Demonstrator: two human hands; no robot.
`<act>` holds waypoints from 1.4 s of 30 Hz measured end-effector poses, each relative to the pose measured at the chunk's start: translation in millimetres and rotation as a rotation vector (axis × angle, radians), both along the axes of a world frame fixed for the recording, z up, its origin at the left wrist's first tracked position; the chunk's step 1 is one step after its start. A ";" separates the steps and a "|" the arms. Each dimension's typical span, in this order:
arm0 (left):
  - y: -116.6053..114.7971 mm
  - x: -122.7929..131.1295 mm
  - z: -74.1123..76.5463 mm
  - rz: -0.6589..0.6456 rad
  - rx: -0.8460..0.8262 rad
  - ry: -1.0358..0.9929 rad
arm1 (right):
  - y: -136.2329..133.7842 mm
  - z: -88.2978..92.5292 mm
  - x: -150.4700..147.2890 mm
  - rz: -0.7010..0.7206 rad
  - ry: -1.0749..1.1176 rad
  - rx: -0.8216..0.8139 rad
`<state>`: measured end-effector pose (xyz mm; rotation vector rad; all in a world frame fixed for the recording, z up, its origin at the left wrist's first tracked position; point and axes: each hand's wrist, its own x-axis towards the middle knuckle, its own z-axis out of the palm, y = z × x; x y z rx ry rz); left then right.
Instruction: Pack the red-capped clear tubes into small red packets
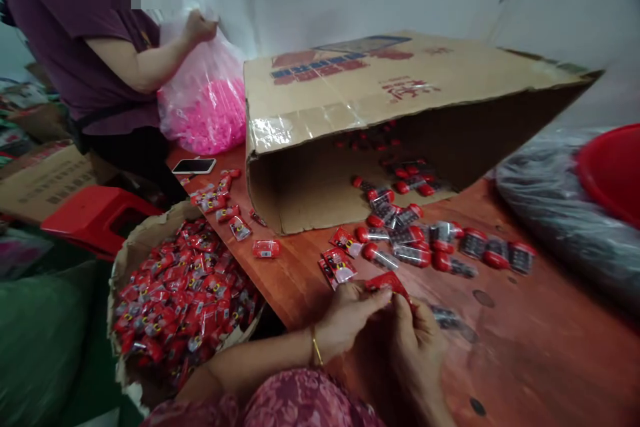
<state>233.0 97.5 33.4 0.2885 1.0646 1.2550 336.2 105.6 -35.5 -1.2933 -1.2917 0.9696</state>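
Far left, red stool (95, 210); next, torn-rimmed cardboard bin (143, 232) full of red packets (190, 300), standing just beside the table edge, below it, probably so packets drop straight in; co-worker's hand (200, 27) grips a clear bag of pink pieces (213, 117) by its gathered neck, which presumably keeps it upright; large carton (360, 103) lies on its side, mouth toward the wearer, likely so its contents spill within reach; left hand (347, 323) and right hand (419, 340) together pinch a red wrapper (389, 281) above the table (560, 327), thumbs uppermost, seemingly to steady it from both sides; wrapper contents cannot be told; red-capped containers (410, 237) trail rightward from the carton; far right, red tub (615, 173) on grey plastic (545, 213).
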 end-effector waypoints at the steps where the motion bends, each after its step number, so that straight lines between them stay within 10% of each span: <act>1: 1.4 2.5 -0.3 -0.007 0.018 -0.009 | -2.1 0.3 0.5 -0.018 -0.010 0.006; 14: 35.5 -11.8 -5.2 -0.175 -0.093 0.104 | 37.6 22.5 125.2 0.228 -0.841 0.291; 22: 40.0 -7.0 -8.6 -0.217 -0.197 0.064 | 38.6 5.3 109.8 0.366 -1.049 0.277; 34: 35.2 2.3 -13.6 -0.204 -0.152 0.171 | -21.2 15.6 85.8 0.019 -0.480 0.219; 42: 33.2 6.1 -11.7 -0.195 -0.141 0.225 | -33.1 28.3 75.7 0.064 -0.412 0.322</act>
